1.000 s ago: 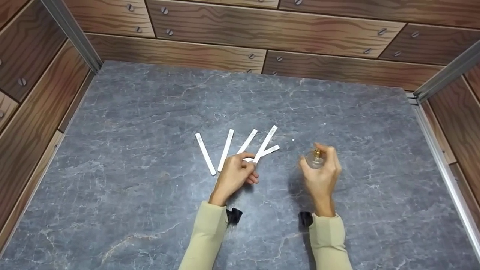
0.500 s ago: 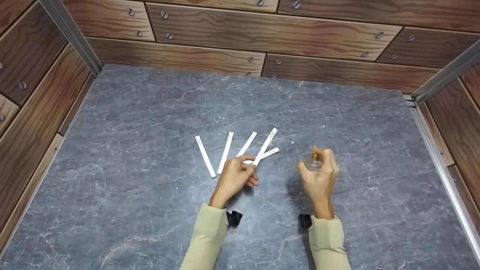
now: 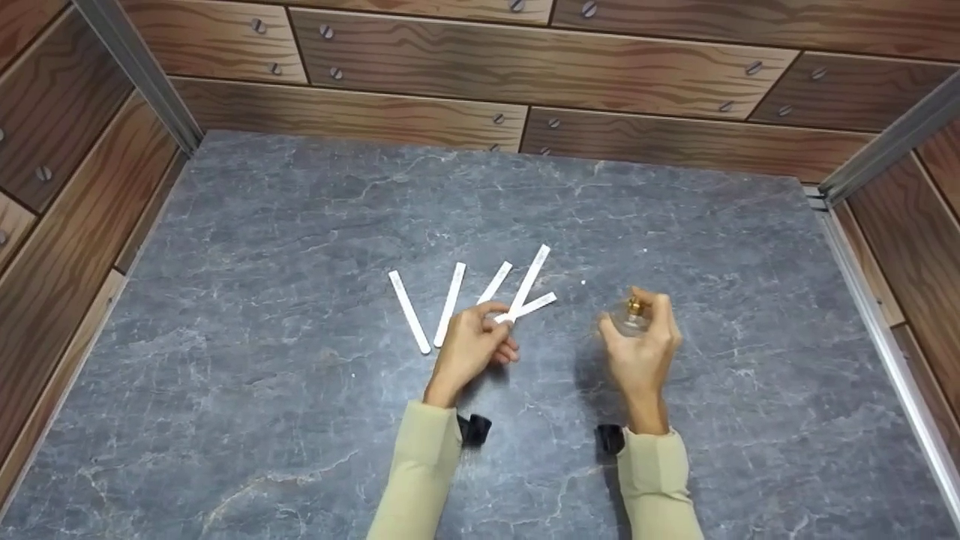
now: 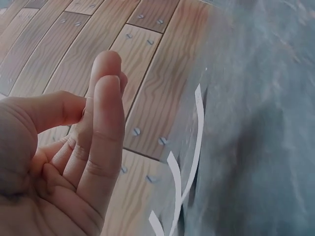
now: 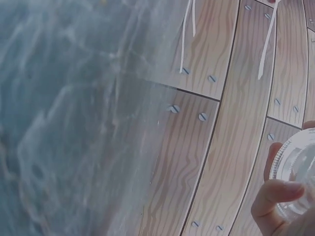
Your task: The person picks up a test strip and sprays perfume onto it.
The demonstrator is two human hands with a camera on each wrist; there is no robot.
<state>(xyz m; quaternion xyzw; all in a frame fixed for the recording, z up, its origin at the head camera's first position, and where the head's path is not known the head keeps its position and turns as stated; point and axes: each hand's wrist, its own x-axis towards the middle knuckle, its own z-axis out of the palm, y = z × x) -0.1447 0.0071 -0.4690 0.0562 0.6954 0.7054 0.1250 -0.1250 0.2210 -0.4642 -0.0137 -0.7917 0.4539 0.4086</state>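
Between thumb and fingertips, my left hand (image 3: 471,346) pinches one end of a white perfume test strip (image 3: 531,279), whose printed end points away to the upper right. This strip (image 5: 267,44) also shows in the right wrist view, apart from the others. My right hand (image 3: 643,352) grips a clear glass perfume bottle (image 3: 632,324) with a gold spray neck (image 3: 635,306), a finger at its top. The round glass base of the bottle (image 5: 298,172) faces the right wrist camera. In the left wrist view the hand (image 4: 93,137) hides the strip it pinches.
Several more white strips lie fanned on the grey marbled table, including a leftmost strip (image 3: 410,313), a strip beside it (image 3: 450,306) and a rightmost strip (image 3: 541,301) under the held one. Wood-patterned walls (image 3: 420,60) with metal edge rails (image 3: 885,292) enclose the table.
The far end of the held strip has shifted slightly away and upward with a small move of my left hand. My right hand and the bottle have stayed nearly in place.
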